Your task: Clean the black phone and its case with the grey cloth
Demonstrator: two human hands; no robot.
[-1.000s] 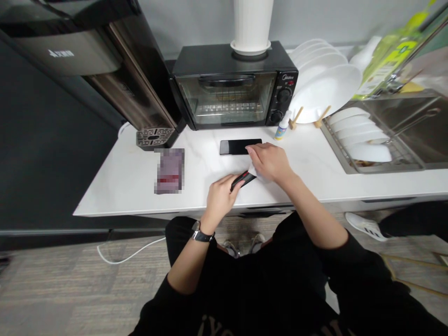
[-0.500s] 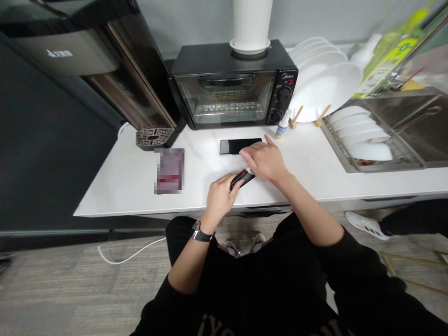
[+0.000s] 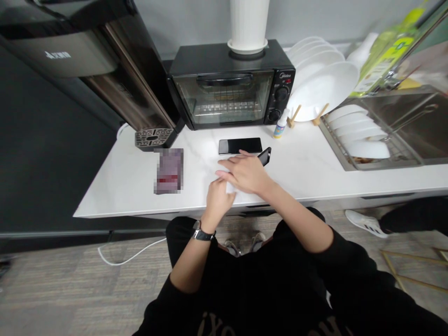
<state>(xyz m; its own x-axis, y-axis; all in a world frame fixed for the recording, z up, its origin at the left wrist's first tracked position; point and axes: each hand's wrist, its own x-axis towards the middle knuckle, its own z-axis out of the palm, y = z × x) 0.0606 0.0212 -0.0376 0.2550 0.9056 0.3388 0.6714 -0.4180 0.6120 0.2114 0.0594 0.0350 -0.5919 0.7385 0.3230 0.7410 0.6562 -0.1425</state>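
Observation:
My left hand (image 3: pixel 219 201) is curled around a white tissue (image 3: pixel 230 188), which sits between both hands on the counter. My right hand (image 3: pixel 245 172) lies across it with fingers stretched left, holding nothing I can see. Just past my right hand, a small black device (image 3: pixel 265 156) lies tilted, partly hidden by the hand. A black smartphone (image 3: pixel 240 146) rests flat, close beyond my right fingertips.
A white counter (image 3: pixel 308 172) holds a black toaster oven (image 3: pixel 224 95), a small spray bottle (image 3: pixel 281 125) and a pixelated packet (image 3: pixel 169 171). White plates stand in a rack (image 3: pixel 367 140) at the steel sink. Another person's white shoe (image 3: pixel 364 223) shows on the floor.
The black device has left my left hand and now lies farther away, to the right. My right hand has moved left over my left hand, and the tissue sits between them.

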